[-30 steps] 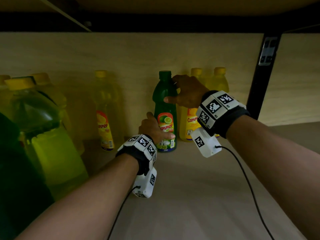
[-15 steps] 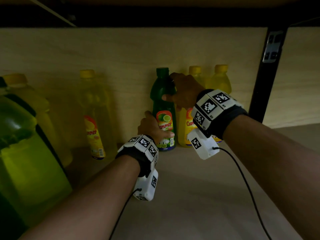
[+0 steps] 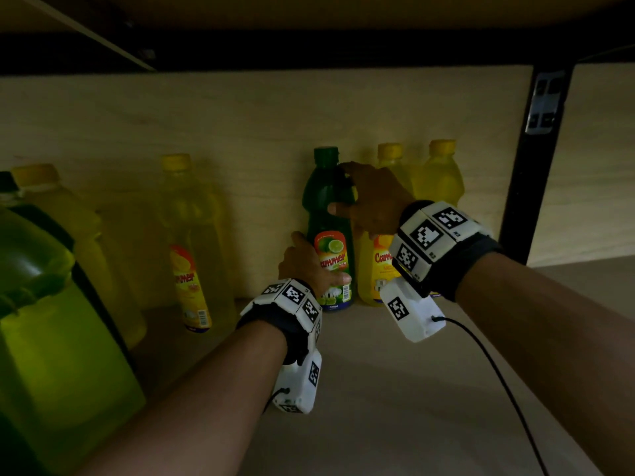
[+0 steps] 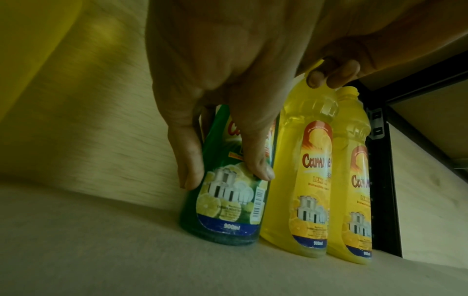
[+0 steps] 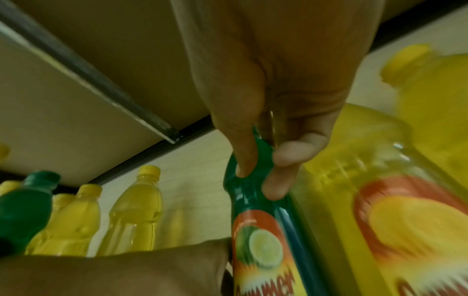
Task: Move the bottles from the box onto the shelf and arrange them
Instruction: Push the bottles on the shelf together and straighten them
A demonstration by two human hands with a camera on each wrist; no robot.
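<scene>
head view: step in hand is arranging. the green bottle [image 3: 329, 231] stands upright at the shelf [image 3: 395, 389] back edge, touching a yellow bottle [image 3: 372, 269]. right hand [image 3: 372, 201] grip clamped on its neck; left hand [image 3: 304, 266] grip clamped on its lower body. next move likely calls for squaring the label forward, then releasing.

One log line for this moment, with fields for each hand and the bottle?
left hand: grips green bottle low | right hand: grips its neck | bottle: upright on shelf
</scene>
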